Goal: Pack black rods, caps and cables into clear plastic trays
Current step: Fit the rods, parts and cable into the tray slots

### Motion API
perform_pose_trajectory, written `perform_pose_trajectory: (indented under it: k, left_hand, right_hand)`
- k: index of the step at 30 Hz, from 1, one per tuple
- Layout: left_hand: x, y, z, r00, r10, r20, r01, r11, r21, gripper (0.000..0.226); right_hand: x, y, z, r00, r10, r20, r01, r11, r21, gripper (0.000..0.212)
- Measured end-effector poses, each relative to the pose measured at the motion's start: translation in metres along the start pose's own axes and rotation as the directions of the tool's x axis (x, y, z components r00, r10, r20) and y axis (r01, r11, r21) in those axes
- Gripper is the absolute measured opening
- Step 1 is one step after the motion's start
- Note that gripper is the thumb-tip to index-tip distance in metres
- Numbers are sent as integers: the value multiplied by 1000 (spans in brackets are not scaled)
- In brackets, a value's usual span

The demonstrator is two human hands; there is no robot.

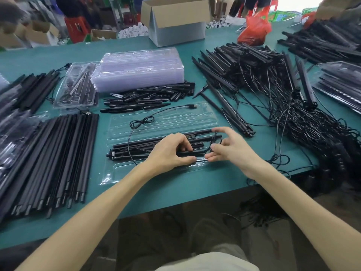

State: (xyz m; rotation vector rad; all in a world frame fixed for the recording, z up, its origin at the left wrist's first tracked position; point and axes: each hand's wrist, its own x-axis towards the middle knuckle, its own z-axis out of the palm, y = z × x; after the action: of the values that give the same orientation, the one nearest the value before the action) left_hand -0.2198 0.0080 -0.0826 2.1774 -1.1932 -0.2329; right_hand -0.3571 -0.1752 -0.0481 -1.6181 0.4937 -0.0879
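Left hand curled over the rods, thumb and forefinger closed on the nearest one, pinning the bundle down. Right hand at the rods' right end, fingertips nipping a small coil of the thin cable; its index finger is lifted over the top rod. The rods lie lengthwise in the near half of the open clear tray, which sits flat on the green tabletop right in front. The rest of the cable loops back over the tray's far half, knotted once, with its plug just past the far edge. Handling, as I judge it: rods are stiff and light, so grip mid-length or at the ends and press them straight into the grooves. The cable is limp and springy and will uncoil if released, so keep hold of the coil itself, not the tail. The tray is thin and flexy, so push near the ribs. Beyond the tray is a heap of pointed caps, then a stack of empty trays. Loose rods lie left, and a tangled pile of cabled rods right – snag risk there.
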Motion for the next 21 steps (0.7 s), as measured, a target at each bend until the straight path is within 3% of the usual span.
perform_pose_trajectory:
  k: [4, 10, 13, 16, 21]
  left_hand:
    - [0, 1, 1, 1000, -3, 2, 3, 1000, -3, 29]
    - [0, 0, 2, 1000, -3, 8, 3, 1000, 3, 29]
    - [-1, 0, 2, 1000, -1, 3, 1, 1000, -1, 29]
    - [0, 1, 2, 1000, -5, 1, 5, 1000, -1, 29]
    - [0, 0, 1, 1000, 3, 4, -3, 1000, -8, 30]
  right_hand:
    - [-9, 9, 6, 988, -126, -93, 81, 919, -387, 36]
    - [-15, 3, 6, 933, -334, -133, 70, 530, -845, 47]
    - [-18, 1, 9, 963, -239, -126, -9, 440, -898, 50]
    - [-21, 3, 11, 965, -255, -59, 30, 332, -943, 47]
    - [-22, -3, 10, 970, -238, -51, 62, 446, -893, 50]
